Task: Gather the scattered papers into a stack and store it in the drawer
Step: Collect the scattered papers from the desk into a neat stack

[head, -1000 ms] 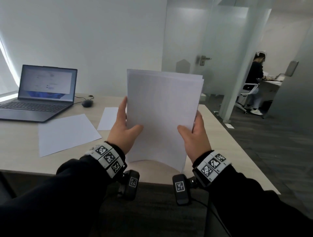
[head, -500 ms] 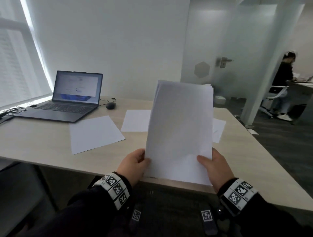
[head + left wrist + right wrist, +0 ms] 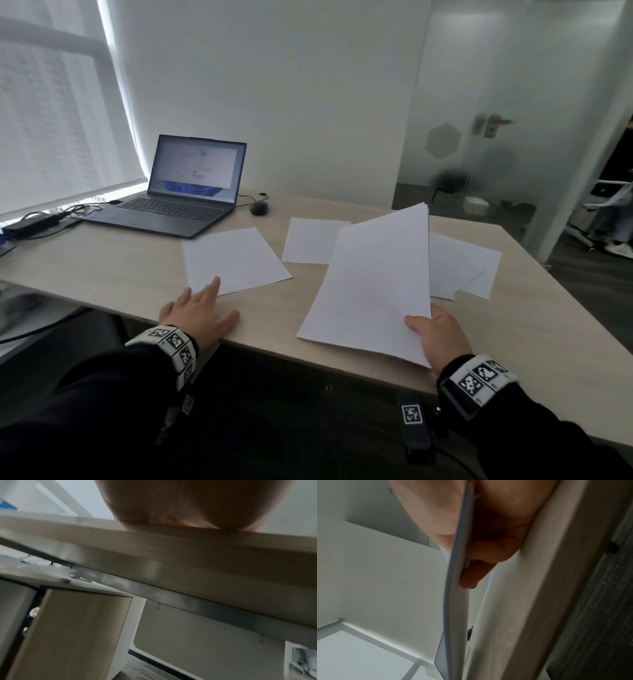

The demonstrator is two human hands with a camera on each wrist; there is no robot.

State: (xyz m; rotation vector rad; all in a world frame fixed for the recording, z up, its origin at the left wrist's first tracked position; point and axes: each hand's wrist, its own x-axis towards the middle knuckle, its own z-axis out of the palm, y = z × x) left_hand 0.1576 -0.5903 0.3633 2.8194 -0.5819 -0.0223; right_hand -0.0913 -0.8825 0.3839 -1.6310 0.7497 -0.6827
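My right hand (image 3: 433, 334) pinches the near right corner of a white paper stack (image 3: 375, 284), thumb on top and fingers (image 3: 477, 566) beneath; the stack (image 3: 453, 601) tilts up off the desk. My left hand (image 3: 197, 310) lies flat on the desk near its front edge, fingers straight, fingertips touching the near corner of a loose sheet (image 3: 233, 260). A second loose sheet (image 3: 311, 240) lies behind it. More sheets (image 3: 459, 265) lie partly hidden behind the stack. A drawer cabinet (image 3: 72, 628) stands under the desk at the left.
An open laptop (image 3: 185, 192) and a mouse (image 3: 258, 208) sit at the back of the light wooden desk (image 3: 513, 325). Cables and an adapter (image 3: 30, 222) lie far left. A glass door (image 3: 489, 126) is at the back right.
My left hand let go of the stack and moved left onto the desk by the loose sheet. The stack came down from upright to a low tilt, held by the right hand alone.
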